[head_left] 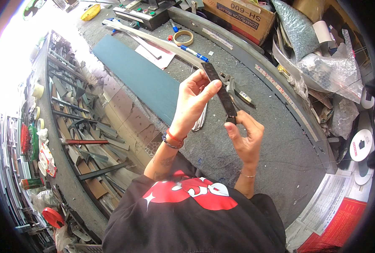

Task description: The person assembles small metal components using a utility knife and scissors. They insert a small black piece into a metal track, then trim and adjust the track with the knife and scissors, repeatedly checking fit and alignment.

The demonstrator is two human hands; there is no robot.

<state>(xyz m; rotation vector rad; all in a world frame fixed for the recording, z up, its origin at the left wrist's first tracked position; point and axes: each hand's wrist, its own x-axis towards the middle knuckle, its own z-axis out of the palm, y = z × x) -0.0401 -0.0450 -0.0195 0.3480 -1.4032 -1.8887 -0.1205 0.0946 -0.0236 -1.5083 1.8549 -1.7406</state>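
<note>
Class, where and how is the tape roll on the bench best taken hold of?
Probably by the right-hand wall of the tape roll, coming from above and the right, thumb in the hole, fingers outside. It lies flat with its open centre facing up; the long pale strip passes on its left, and a blue marker lies on its near side.

I have the left hand (192, 90) pinching, thumb over curled fingers. The right hand (247, 137), lower, pinches with thumb and forefinger.

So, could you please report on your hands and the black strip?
Left hand pinching black strip; right hand gripping its lower end. Strip slanted over grey workbench. Hand tools lying close by.
</note>
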